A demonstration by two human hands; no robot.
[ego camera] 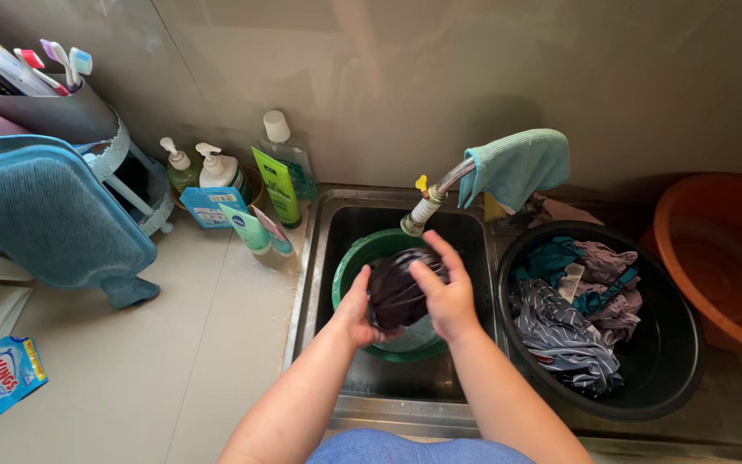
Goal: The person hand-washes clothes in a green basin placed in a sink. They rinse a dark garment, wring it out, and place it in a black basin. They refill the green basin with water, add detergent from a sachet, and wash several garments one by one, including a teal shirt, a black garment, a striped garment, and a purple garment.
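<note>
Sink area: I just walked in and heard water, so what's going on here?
A person is holding a dark, bunched-up garment between both hands, left hand and right hand, over a green basin that sits in the steel sink. The tap hose hangs just above the garment. Beside the sink, a black tub holds more crumpled clothes, and an orange tub stands behind it. Soap bottles line the wall on the counter.

Both hands, L (355,309) & R (448,296), grip dark wet cloth (397,292) over green basin (362,258) in sink (337,215).
</note>
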